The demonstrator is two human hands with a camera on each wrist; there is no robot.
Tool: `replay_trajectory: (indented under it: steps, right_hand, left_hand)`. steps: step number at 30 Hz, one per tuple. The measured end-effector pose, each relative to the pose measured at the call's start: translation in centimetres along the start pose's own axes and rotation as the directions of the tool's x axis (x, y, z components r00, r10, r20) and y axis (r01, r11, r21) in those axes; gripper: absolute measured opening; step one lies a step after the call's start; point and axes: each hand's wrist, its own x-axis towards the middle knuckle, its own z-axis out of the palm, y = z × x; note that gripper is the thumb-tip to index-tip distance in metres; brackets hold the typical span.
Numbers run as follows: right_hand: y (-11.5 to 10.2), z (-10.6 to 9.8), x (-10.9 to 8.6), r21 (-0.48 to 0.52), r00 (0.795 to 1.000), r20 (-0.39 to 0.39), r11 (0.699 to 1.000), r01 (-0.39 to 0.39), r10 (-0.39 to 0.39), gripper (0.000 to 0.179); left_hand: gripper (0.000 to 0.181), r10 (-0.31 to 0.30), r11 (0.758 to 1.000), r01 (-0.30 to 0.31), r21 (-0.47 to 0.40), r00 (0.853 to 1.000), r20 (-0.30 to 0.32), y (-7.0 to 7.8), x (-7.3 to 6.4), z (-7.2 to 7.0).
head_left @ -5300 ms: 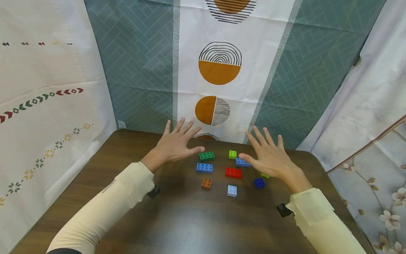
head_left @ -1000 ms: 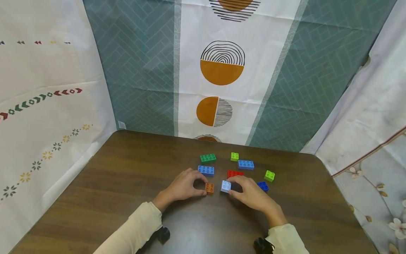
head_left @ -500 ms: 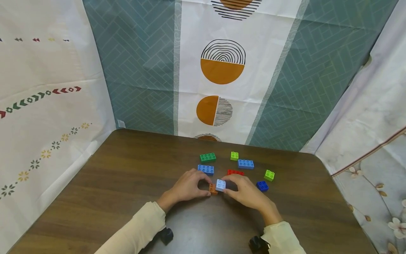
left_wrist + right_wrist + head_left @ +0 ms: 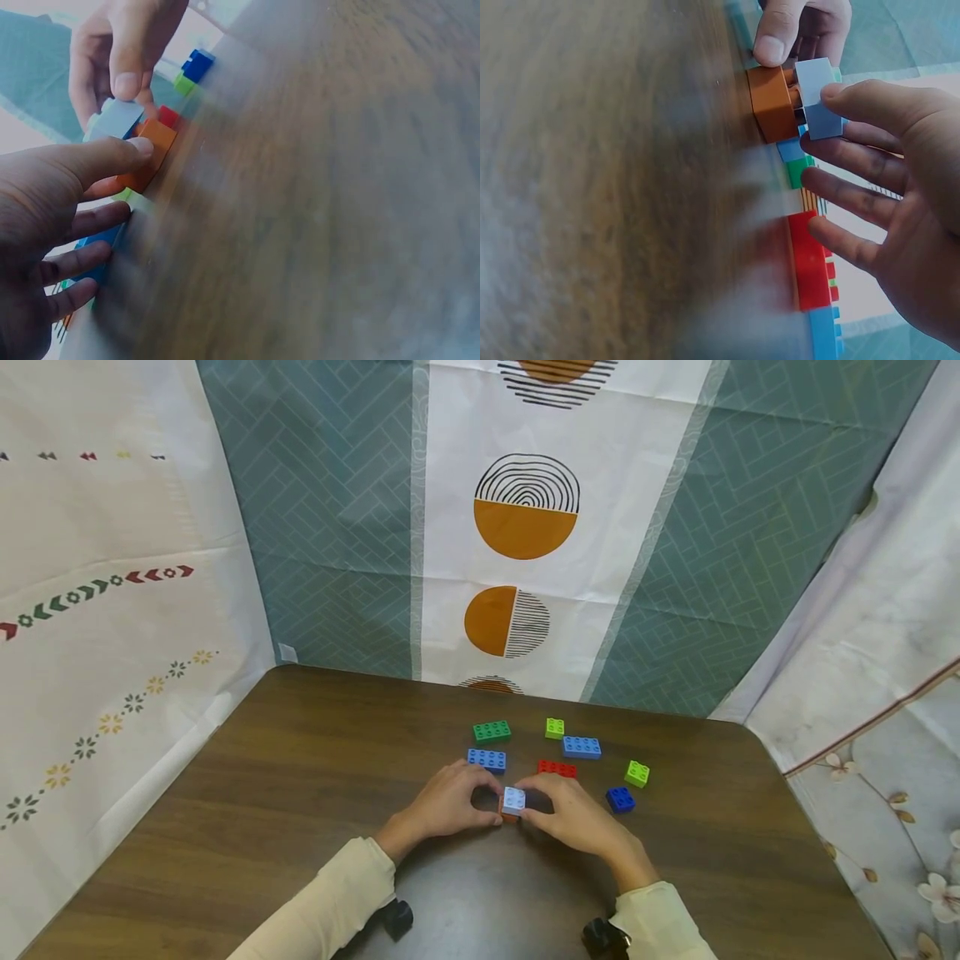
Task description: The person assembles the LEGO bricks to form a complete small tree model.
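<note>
Your right hand [image 4: 579, 817] pinches the pale blue brick [image 4: 819, 101] just above the orange brick [image 4: 773, 105] your left hand [image 4: 444, 802] pinches, a gap showing between.

Head view: from above, facing forward and down across the table [image 4: 225, 827] to the patterned cloth [image 4: 330, 510]; farthest of the 3.
Left wrist view: close and low, tipped sideways, facing past the left hand [image 4: 442, 803] toward the right hand [image 4: 581, 816].
Right wrist view: equally near, tipped the other way, facing back past the right hand.
Shared by all 3: the 2 hands, pale brick [image 4: 817, 94], orange brick [image 4: 771, 105].
</note>
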Motion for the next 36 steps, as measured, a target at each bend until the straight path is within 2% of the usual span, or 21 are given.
replay_trajectory:
  steps: [14, 18, 24, 32, 36]
  right_hand:
    - [0.01, 0.45, 0.13, 0.012, 1.000, 0.015, 1.000, 0.018, -0.018, 0.035]
    - [0.02, 0.44, 0.10, 0.007, 1.000, 0.009, 1.000, 0.019, -0.019, 0.035]
    - [-0.04, 0.45, 0.18, 0.001, 0.999, 0.002, 0.999, 0.039, -0.039, 0.034]
    - [-0.12, 0.29, 0.20, 0.000, 1.000, 0.010, 1.000, 0.020, -0.020, 0.035]
    - [-0.11, 0.26, 0.19, 0.005, 1.000, 0.008, 1.000, 0.020, -0.020, 0.034]
  left_hand:
    - [0.042, -0.021, 1.000, 0.020, -0.012, 1.000, -0.016, -0.13, -0.11, 0.62]
    - [0.046, -0.019, 0.995, 0.018, -0.095, 1.000, -0.015, -0.07, -0.27, 0.49]
    - [0.037, 0.014, 0.974, -0.021, -0.225, 0.999, -0.033, 0.11, -0.33, 0.34]
    - [0.027, 0.051, 0.960, -0.063, -0.272, 0.997, -0.051, 0.15, -0.10, 0.13]
    - [0.025, 0.047, 0.954, -0.058, -0.295, 0.998, -0.042, 0.13, -0.04, 0.11]
